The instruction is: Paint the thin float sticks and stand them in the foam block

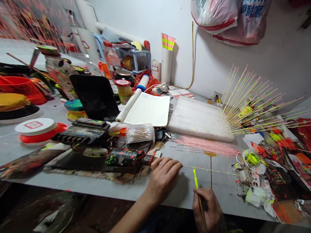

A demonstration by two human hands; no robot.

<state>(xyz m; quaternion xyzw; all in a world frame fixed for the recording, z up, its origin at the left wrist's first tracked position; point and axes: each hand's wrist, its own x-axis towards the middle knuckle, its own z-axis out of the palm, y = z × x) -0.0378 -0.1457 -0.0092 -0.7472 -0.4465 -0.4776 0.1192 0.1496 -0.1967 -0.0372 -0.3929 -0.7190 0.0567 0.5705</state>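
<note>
My left hand [165,176] is closed at the tip of a small motor-like device [125,160] spattered with paint, where a thin yellow-green stick [206,168] starts and runs right over the grey table. The fingers hide that end of the stick. Below the stick, my right hand [207,207] grips a slim brush [196,178] whose upright tip is coated in bright yellow paint. The brush tip is apart from the stick. Behind them lies a loose row of thin pink sticks [206,145], in front of a white foam block [199,118] with many yellow and pink sticks fanning out from its right end.
An open notebook [148,110], a pack of cotton swabs [140,133] and a black upright panel [94,97] stand behind the device. Paint-stained scraps [259,184] crowd the right side. Jars and spools [35,125] fill the left. The table's front edge runs below my hands.
</note>
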